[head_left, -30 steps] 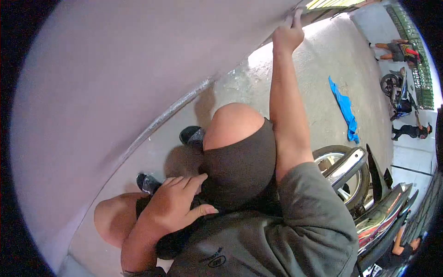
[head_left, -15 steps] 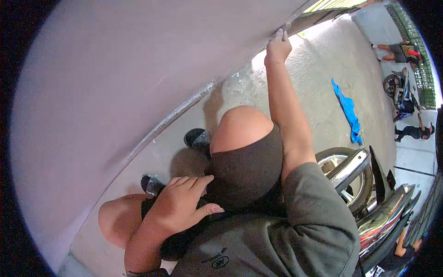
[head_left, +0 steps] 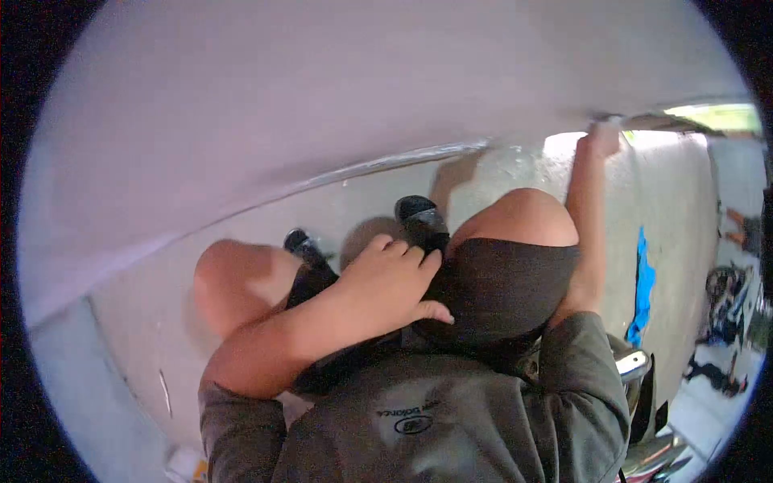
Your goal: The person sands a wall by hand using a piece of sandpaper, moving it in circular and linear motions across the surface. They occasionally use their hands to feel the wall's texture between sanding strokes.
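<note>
I squat beside a pale smooth wall [head_left: 322,88]. My right hand [head_left: 600,143] is stretched out to the far right against the wall, close to the bright opening. Its fingers look closed, but motion blurs them, and whatever lies between them and the wall is too small to make out. Between my knees, my left hand [head_left: 393,278] hangs over the dark shorts [head_left: 507,282] with its thumb apart from the fingers; it holds nothing. My dark shoes [head_left: 419,211] stand near the wall's foot.
A blue cloth [head_left: 642,282] lies on the concrete floor [head_left: 676,209] to the right. Part of a motorcycle [head_left: 632,364] is close behind my right arm. Farther off are another motorcycle [head_left: 725,298] and a person in dark clothes [head_left: 715,378]. A white and yellow container [head_left: 185,465] sits at lower left.
My view has swung, so my body, the wall edge and the blue cloth sit differently in it. My right hand stays at the wall, and my left hand remains between my knees.
</note>
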Motion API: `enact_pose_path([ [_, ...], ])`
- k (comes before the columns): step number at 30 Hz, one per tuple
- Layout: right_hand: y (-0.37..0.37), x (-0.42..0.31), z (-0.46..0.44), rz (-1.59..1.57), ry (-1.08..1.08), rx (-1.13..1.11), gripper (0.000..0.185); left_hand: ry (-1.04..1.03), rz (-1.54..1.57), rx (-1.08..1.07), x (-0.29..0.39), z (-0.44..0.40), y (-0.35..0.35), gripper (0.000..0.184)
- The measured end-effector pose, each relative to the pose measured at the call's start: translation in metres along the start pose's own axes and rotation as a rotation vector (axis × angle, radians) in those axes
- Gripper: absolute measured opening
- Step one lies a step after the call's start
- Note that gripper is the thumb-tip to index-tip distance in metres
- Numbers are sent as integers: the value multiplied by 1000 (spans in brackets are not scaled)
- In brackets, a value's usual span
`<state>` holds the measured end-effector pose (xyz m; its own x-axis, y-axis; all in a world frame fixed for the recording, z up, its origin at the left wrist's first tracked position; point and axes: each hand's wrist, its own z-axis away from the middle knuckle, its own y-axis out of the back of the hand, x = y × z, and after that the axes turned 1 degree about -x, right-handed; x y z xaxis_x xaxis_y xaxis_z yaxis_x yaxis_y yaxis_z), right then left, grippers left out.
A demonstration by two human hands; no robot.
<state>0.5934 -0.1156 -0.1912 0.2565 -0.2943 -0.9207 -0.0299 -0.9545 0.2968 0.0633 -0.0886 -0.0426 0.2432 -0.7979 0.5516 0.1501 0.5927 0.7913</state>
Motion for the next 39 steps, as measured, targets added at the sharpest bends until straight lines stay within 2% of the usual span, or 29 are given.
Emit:
enact_pose_path([
  [1, 2, -74, 38, -345, -168, 172, 19, 28, 4, 10, -3, 0, -4, 79],
  [2, 5, -74, 28, -446, -33, 145, 13, 32, -2, 14, -5, 0, -7, 79],
  [3, 8, -75, 18, -408, 202, 168, 12, 32, -11, 21, -6, 0, -8, 78],
  [5, 26, -108, 25, -340, 211, 223, 19, 55, -22, 12, -8, 2, -7, 77],
  [7, 42, -153, 43, -286, 383, 324, 28, 81, -28, 5, -8, 6, -8, 76],
  [8, 52, -170, 50, -327, 487, 298, 31, 77, -36, 1, -10, 8, -8, 74],
  [10, 66, -213, 62, -511, 510, 253, 34, 81, -42, 9, -10, 13, -11, 73],
  [12, 77, -261, 96, -522, 626, 219, 35, 77, -42, 18, -12, 16, -13, 71],
  [16, 75, -314, 139, -456, 771, 176, 34, 107, -17, 49, -16, 21, -18, 72],
  [18, 61, -344, 163, -293, 1203, 183, 33, 117, -29, 22, -16, 23, -16, 71],
  [20, 35, -367, 166, -312, 1535, 130, 33, 109, -48, 44, -18, 25, -16, 72],
  [23, 6, -392, 198, -225, 1622, 252, 34, 144, -28, 22, -18, 21, -19, 73],
  [27, -8, -402, 216, -355, 1724, 164, 34, 166, -9, 41, -19, 22, -21, 73],
  [29, -4, -391, 214, -141, 1763, 164, 32, 157, -18, 47, -18, 24, -19, 73],
  [30, -4, -388, 205, -143, 1750, 152, 32, 167, -12, 36, -19, 24, -17, 73],
  [32, -5, -387, 183, -243, 1684, 327, 32, 120, -6, 45, -20, 25, -19, 74],
  [33, -3, -385, 182, -240, 1665, 300, 32, 112, -31, 96, -22, 23, -27, 74],
  [36, 2, -362, 192, -279, 1538, 163, 30, 147, -11, 4, -19, 23, -18, 73],
  [38, -3, -351, 200, -40, 1772, 223, 27, 125, -18, 7, -22, 22, -22, 73],
  [39, -2, -351, 195, -9, 1762, 222, 27, 142, -36, 8, -23, 19, -23, 73],
])
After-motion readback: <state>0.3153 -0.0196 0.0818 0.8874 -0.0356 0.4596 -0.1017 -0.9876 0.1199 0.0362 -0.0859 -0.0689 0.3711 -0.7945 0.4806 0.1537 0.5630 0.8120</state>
